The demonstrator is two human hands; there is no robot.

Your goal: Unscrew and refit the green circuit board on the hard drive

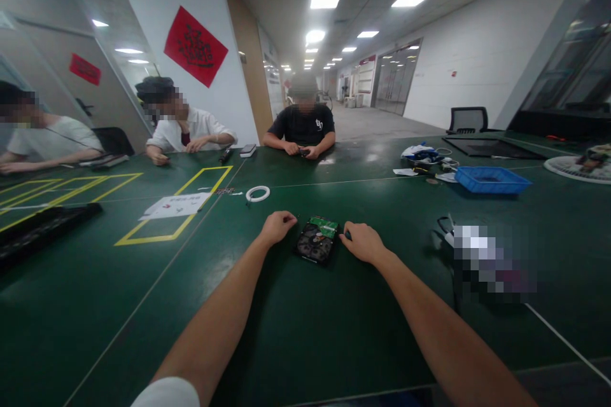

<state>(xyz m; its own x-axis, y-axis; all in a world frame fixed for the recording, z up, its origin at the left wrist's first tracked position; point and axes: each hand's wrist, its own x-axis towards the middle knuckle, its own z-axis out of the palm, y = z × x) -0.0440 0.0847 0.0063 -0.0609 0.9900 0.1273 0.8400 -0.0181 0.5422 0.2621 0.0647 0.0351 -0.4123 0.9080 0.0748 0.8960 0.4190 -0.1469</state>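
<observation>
A hard drive (pixel 317 241) lies flat on the green table (pixel 296 331) between my hands, its green circuit board facing up at the far end. Just off its left edge is my left hand (pixel 279 227), thumb and fingertips pinched together; whatever they hold, if anything, is too small to make out. On the drive's other side, my right hand (pixel 365 241) is closed around a small dark object (pixel 348 235). Only a rounded dark end of that object shows, so its kind is unclear.
A white ring-shaped coil (pixel 258 194) and a paper sheet (pixel 174 205) within yellow tape lie to the left. At right are a blue tray (pixel 491 180), cables (pixel 424 154) and a blurred-out item (pixel 487 261). A person (pixel 301 127) sits opposite; two others sit at left.
</observation>
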